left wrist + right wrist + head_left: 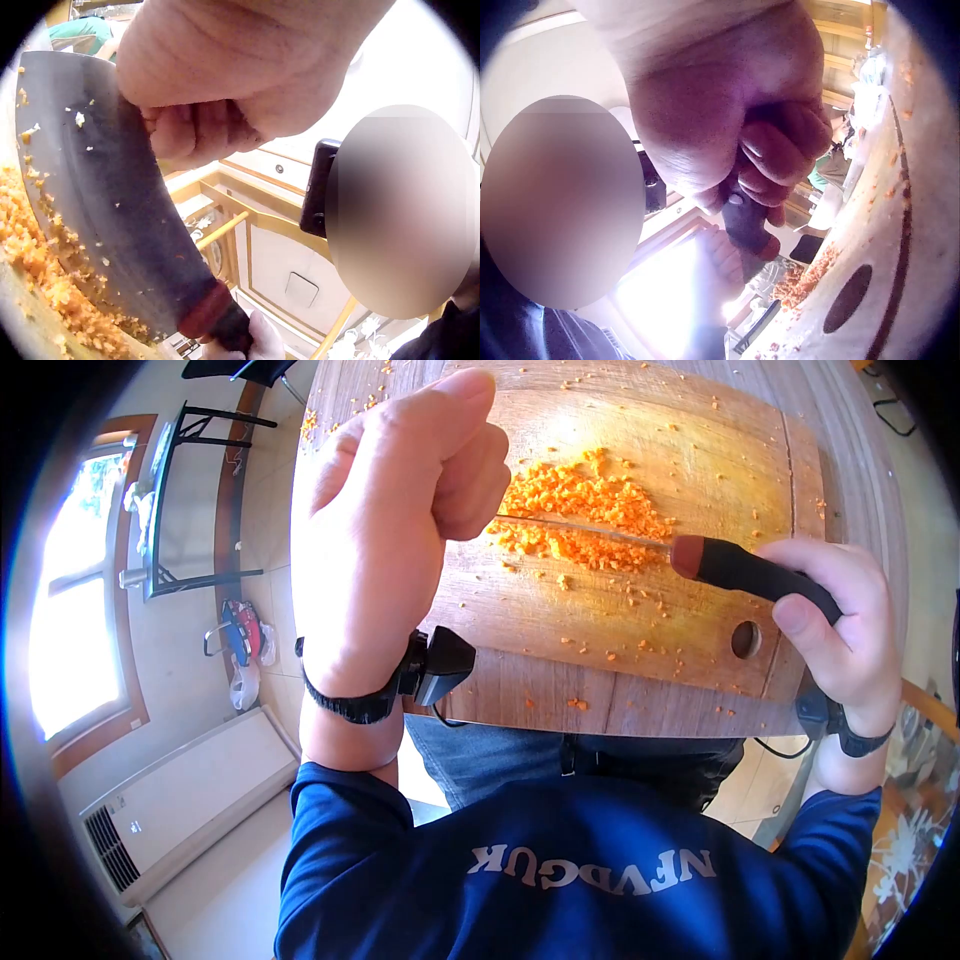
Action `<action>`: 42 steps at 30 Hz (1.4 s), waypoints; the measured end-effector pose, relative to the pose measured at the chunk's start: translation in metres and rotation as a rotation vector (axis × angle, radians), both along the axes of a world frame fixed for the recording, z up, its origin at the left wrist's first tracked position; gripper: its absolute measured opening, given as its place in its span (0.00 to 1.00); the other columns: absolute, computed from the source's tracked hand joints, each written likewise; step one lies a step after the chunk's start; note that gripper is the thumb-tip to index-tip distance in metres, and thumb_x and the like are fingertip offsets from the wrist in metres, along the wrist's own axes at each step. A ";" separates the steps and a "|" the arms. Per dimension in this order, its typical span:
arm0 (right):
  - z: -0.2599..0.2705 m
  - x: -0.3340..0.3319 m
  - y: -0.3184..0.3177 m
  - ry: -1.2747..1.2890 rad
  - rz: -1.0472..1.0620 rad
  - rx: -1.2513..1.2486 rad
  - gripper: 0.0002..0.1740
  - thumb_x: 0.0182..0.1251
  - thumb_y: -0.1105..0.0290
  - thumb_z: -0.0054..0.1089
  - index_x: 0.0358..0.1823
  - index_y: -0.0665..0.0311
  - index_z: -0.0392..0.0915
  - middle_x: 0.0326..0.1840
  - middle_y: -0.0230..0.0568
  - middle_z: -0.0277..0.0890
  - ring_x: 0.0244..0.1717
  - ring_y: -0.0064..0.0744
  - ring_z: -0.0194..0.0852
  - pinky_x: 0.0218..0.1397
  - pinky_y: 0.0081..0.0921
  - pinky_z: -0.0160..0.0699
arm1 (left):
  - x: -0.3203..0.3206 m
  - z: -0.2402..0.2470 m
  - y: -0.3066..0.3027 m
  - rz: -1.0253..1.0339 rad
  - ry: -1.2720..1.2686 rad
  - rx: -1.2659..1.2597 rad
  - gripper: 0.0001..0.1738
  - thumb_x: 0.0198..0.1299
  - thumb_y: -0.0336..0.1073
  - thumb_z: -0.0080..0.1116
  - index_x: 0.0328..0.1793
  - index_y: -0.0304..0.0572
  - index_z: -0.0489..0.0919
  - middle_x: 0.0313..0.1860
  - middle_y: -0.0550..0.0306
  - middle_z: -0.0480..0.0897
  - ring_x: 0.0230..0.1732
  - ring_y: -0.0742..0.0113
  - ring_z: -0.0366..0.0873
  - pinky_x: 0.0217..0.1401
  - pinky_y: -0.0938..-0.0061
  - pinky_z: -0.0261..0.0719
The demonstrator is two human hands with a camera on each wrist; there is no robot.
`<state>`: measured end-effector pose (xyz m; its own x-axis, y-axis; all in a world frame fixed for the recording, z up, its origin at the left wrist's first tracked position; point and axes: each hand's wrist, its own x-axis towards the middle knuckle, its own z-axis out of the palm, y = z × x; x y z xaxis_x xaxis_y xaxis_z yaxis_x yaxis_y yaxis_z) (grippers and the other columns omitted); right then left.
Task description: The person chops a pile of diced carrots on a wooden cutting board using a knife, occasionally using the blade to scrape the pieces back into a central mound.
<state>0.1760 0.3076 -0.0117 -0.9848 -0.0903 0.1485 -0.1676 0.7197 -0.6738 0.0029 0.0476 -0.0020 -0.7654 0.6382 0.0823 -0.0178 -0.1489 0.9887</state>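
My right hand (850,615) grips the black handle of a wide-bladed kitchen knife (112,187), which has a reddish-brown collar. Edge down, the blade stands in a pile of finely minced carrot (590,500) on a wooden cutting board (725,450). Orange bits and pale specks cling to the blade's side. At the far end of the blade, my left hand (395,490) is curled into a fist with the thumb uppermost, its fingers right at the spine near the tip. Seen from the left wrist, those curled fingers (180,135) have nothing inside them.
Carrot crumbs lie scattered over the board and the wood-grain table (620,705). A round hole (746,639) pierces the board near the right hand. Dark cameras are strapped to both wrists, with a cable below the left one. A white air conditioner (190,800) stands at the left.
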 end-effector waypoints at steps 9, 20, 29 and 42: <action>-0.001 -0.001 -0.003 -0.071 0.030 -0.004 0.24 0.72 0.53 0.64 0.43 0.73 0.82 0.27 0.45 0.82 0.25 0.36 0.84 0.31 0.25 0.78 | 0.008 0.002 0.009 0.081 0.071 -0.195 0.26 0.76 0.38 0.45 0.20 0.49 0.56 0.17 0.69 0.52 0.18 0.77 0.46 0.23 0.72 0.43; -0.006 -0.003 -0.001 -0.088 0.009 -0.048 0.22 0.72 0.54 0.65 0.43 0.71 0.82 0.24 0.43 0.79 0.24 0.35 0.81 0.29 0.26 0.74 | 0.006 -0.001 0.011 0.081 0.068 -0.195 0.26 0.74 0.37 0.48 0.20 0.48 0.56 0.17 0.68 0.52 0.18 0.76 0.47 0.23 0.72 0.43; 0.001 0.000 0.000 -0.031 0.055 -0.005 0.23 0.72 0.52 0.65 0.45 0.71 0.82 0.26 0.43 0.81 0.26 0.35 0.82 0.31 0.25 0.76 | 0.009 0.008 -0.001 0.025 -0.019 -0.013 0.27 0.75 0.38 0.44 0.19 0.50 0.53 0.16 0.68 0.52 0.17 0.76 0.45 0.23 0.71 0.43; -0.005 0.001 -0.010 -0.111 0.027 -0.128 0.23 0.74 0.52 0.62 0.43 0.71 0.81 0.27 0.44 0.81 0.26 0.36 0.84 0.31 0.25 0.79 | 0.007 0.001 0.010 0.086 0.013 -0.199 0.27 0.75 0.37 0.48 0.19 0.49 0.55 0.16 0.69 0.52 0.17 0.77 0.46 0.22 0.73 0.43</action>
